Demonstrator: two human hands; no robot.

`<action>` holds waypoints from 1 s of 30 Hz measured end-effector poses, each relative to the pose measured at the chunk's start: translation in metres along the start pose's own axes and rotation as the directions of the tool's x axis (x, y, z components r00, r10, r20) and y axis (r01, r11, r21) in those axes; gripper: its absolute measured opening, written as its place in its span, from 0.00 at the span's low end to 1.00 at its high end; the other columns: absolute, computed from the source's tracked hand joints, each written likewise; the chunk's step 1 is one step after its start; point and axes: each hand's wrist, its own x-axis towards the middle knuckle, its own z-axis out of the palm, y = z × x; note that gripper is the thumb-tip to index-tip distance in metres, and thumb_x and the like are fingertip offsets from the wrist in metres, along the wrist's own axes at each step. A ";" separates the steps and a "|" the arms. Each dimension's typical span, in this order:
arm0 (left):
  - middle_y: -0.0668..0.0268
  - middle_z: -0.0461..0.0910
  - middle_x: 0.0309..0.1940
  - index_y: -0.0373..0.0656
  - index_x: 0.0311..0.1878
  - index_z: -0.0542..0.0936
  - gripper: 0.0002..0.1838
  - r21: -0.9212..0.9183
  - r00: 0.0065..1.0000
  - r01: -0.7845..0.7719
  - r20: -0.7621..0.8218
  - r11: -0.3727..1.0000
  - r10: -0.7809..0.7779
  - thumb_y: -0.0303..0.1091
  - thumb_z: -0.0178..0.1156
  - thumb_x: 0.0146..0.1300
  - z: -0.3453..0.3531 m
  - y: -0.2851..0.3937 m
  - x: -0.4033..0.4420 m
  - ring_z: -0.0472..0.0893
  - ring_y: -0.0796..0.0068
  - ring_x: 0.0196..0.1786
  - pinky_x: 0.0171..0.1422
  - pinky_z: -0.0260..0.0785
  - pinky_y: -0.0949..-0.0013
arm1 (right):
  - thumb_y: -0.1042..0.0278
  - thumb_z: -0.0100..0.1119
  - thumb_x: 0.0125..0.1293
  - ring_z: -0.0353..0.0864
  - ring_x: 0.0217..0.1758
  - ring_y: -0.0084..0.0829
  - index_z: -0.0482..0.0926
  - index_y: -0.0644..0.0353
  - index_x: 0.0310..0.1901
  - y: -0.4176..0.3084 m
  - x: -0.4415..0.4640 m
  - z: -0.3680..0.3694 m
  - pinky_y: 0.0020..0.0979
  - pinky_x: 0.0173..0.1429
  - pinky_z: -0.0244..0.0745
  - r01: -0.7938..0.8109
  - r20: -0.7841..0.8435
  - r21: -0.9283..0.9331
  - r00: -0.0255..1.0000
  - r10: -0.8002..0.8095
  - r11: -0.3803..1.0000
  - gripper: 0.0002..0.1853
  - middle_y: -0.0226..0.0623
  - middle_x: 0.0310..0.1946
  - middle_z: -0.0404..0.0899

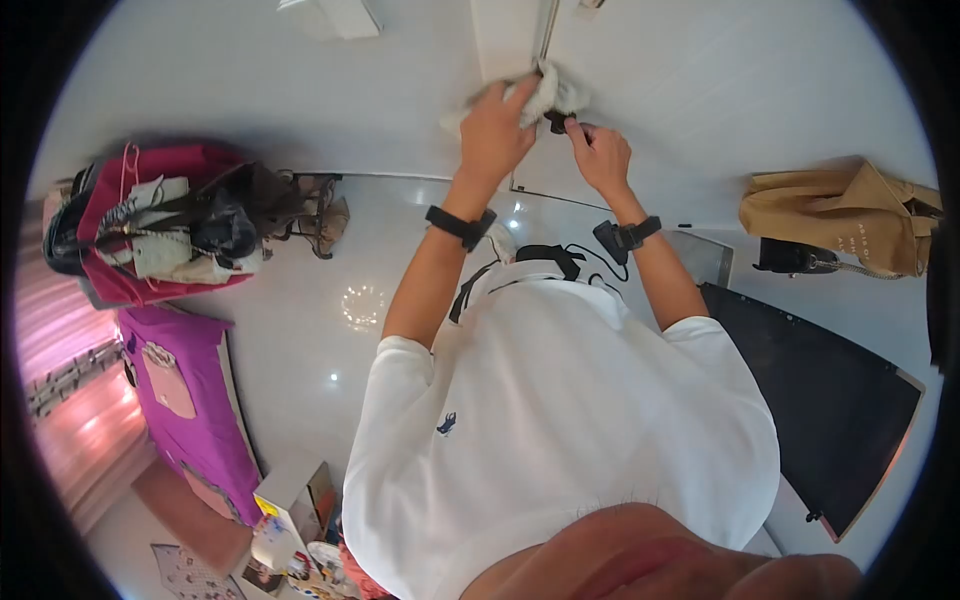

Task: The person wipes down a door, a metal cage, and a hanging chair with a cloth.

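Shirt, white (pixel 570 400) with a small dark emblem (pixel 446 425) on the chest, fills the lower middle of the frame, and two bare forearms reach up from its sleeves. A black band (pixel 460 228) circles the left wrist, and a dark wrist device (pixel 627 237) sits on the right one.

At the upper middle, the left hand (pixel 495 135) is closed over a bunched white cloth (pixel 548 85), its fingers bent against the pale surface there. The right hand (pixel 601 158), just beside it, has thumb and curled fingers clamped on a black handle (pixel 559 123). The cloth lies above and against that handle, beside a narrow vertical seam. The two hands are near each other, not touching.

Further off, a dark panel (pixel 810 390) slants across the lower right, with a tan bag (pixel 845 215) hanging above it at the right edge. Glossy floor (pixel 300 390) shows left of the shirt, dotted with reflected lights. At the left, bags and a dark red piece (pixel 215 160) hang together over a purple cover (pixel 205 360); pink curtains (pixel 60 305) line the far left edge.
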 end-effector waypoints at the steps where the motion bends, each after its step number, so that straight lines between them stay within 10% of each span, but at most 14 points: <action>1: 0.58 0.80 0.48 0.58 0.64 0.76 0.32 -0.034 0.997 0.008 0.072 0.999 -0.005 0.31 0.67 0.53 0.008 -0.006 -0.006 0.83 0.50 0.48 0.46 0.77 0.52 | 0.42 0.54 0.71 0.78 0.23 0.51 0.85 0.59 0.27 0.004 -0.002 0.008 0.45 0.29 0.69 -0.021 -0.052 0.115 0.998 0.027 0.993 0.27 0.46 0.16 0.76; 14: 0.51 0.84 0.51 0.45 0.62 0.77 0.24 -0.285 0.878 0.179 0.478 0.942 -0.022 0.41 0.67 0.64 0.022 -0.047 -0.014 0.82 0.46 0.54 0.58 0.75 0.55 | 0.46 0.57 0.70 0.75 0.20 0.48 0.83 0.59 0.24 -0.002 -0.033 0.014 0.42 0.27 0.64 -0.161 -0.197 0.262 0.956 0.216 0.952 0.25 0.44 0.15 0.74; 21: 0.52 0.82 0.50 0.39 0.59 0.78 0.22 -0.565 0.905 0.010 0.355 0.825 0.233 0.34 0.69 0.63 -0.010 -0.016 0.017 0.83 0.51 0.52 0.57 0.74 0.58 | 0.45 0.59 0.69 0.80 0.25 0.48 0.90 0.57 0.32 0.014 -0.048 0.008 0.43 0.32 0.72 -0.263 -0.306 0.217 0.896 0.322 0.940 0.22 0.46 0.20 0.81; 30: 0.53 0.82 0.48 0.34 0.58 0.74 0.26 -0.648 0.839 0.171 0.490 0.743 0.235 0.37 0.71 0.62 0.017 -0.028 0.003 0.82 0.64 0.49 0.54 0.74 0.62 | 0.54 0.64 0.62 0.81 0.32 0.44 0.89 0.56 0.27 0.008 -0.066 -0.009 0.41 0.42 0.73 -0.282 -0.438 0.006 0.862 0.256 0.959 0.15 0.41 0.24 0.83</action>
